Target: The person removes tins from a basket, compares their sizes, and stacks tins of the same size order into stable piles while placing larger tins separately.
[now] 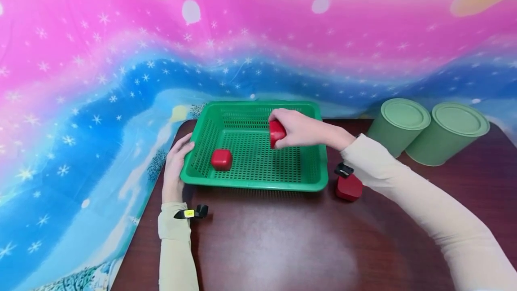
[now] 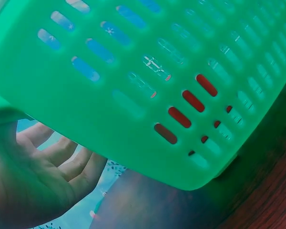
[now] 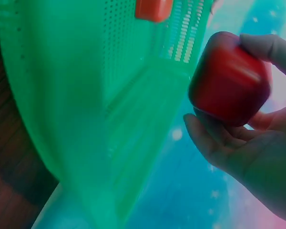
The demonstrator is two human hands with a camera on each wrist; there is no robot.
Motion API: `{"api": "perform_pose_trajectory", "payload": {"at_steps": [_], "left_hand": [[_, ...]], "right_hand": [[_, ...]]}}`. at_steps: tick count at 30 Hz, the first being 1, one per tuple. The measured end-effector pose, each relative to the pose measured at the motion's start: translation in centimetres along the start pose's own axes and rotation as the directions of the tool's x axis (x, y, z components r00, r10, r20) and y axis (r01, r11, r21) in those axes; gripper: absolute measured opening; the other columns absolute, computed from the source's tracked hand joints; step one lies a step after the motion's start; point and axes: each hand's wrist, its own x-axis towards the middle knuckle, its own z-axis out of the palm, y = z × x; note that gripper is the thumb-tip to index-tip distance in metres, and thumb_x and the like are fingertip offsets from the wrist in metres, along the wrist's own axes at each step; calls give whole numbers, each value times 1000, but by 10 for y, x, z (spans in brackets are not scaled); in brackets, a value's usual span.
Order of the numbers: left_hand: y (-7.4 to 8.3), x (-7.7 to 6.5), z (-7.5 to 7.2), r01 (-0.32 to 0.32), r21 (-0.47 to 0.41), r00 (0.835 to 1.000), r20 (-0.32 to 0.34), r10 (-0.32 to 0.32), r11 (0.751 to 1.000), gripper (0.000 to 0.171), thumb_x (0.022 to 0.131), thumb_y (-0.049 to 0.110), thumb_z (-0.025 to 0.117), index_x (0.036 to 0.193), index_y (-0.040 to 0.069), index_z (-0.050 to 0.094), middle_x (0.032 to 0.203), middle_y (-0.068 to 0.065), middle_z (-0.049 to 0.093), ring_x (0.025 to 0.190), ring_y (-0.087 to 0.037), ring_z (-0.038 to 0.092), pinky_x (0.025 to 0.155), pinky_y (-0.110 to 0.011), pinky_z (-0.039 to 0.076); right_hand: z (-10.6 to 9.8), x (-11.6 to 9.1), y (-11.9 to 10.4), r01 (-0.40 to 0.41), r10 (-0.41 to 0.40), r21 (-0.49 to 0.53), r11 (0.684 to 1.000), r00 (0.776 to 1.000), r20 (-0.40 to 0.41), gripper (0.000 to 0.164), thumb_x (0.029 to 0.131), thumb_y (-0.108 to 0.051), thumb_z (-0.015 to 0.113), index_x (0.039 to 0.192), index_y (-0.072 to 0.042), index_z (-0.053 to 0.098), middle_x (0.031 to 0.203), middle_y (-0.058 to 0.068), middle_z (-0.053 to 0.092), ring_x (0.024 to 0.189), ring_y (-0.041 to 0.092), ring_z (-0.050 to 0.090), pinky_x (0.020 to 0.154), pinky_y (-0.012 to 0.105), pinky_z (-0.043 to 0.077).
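A green plastic basket (image 1: 254,185) with slotted walls stands on the table. At its left rim, my left hand (image 1: 174,165) holds the edge; in the left wrist view the fingers (image 2: 75,164) lie against the basket's outside and the thumb is hidden. Over the basket's right half, my right hand (image 1: 300,128) grips a red rounded block (image 1: 277,133) between thumb and fingers, seen larger as the red block (image 3: 229,81) in the right wrist view. Another red block (image 1: 221,160) rests inside the basket at the front left.
A third red block (image 1: 349,188) sits on the table right of the basket, under my right forearm. Two pale green lidded cans (image 1: 397,125) stand side by side at the back right. A patterned pink and blue cloth (image 1: 258,35) hangs behind the dark wooden table (image 1: 274,241).
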Motion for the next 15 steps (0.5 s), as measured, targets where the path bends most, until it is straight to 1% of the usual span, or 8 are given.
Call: {"api": "perform_pose_trajectory", "payload": {"at_steps": [2,4,7,9,12,15], "left_hand": [[-1,-1,1,3,3,1000,2,-3,1000,52,104,32,65,153,17,54,126,5,62,100,-8,65,84,-22,55],[-2,-3,2,0,-3,1000,8,0,1000,52,104,32,65,153,17,54,128,3,60,99,-8,64,83,-22,55],[-3,-4,3,-11,-30,1000,19,12,1000,51,105,31,64,152,16,54,130,1,59,96,-7,65,83,-22,55],[-2,-5,3,-14,-44,1000,24,15,999,51,105,31,64,152,16,54,130,1,59,95,-7,65,83,-22,55],[-2,-6,2,-11,-45,1000,26,12,999,51,105,31,64,152,17,54,130,2,59,95,-7,65,83,-22,55],[-1,-7,1,-12,-58,1000,25,13,998,51,105,31,64,153,15,53,129,3,60,95,-7,66,83,-22,56]], "right_hand": [[-4,-11,5,-17,18,29,999,999,-28,54,83,-11,76,129,3,52,106,13,59,87,24,56,69,37,51],[-6,-22,10,-40,44,69,997,998,-50,57,84,-10,75,133,3,49,108,13,59,87,24,57,69,37,51],[-8,-41,17,-54,65,108,993,993,-100,65,86,-11,74,143,0,45,118,14,59,93,24,59,72,37,53],[-7,-55,21,-45,62,116,992,987,-150,66,86,-11,73,146,-1,46,124,14,58,98,24,60,74,39,55],[-4,-74,28,-50,73,104,993,970,-233,58,86,-9,74,139,-4,53,128,12,57,101,25,60,76,41,56],[0,-93,32,-79,111,114,990,944,-310,49,84,-6,77,129,-3,56,125,13,58,101,27,60,78,43,55]]}}
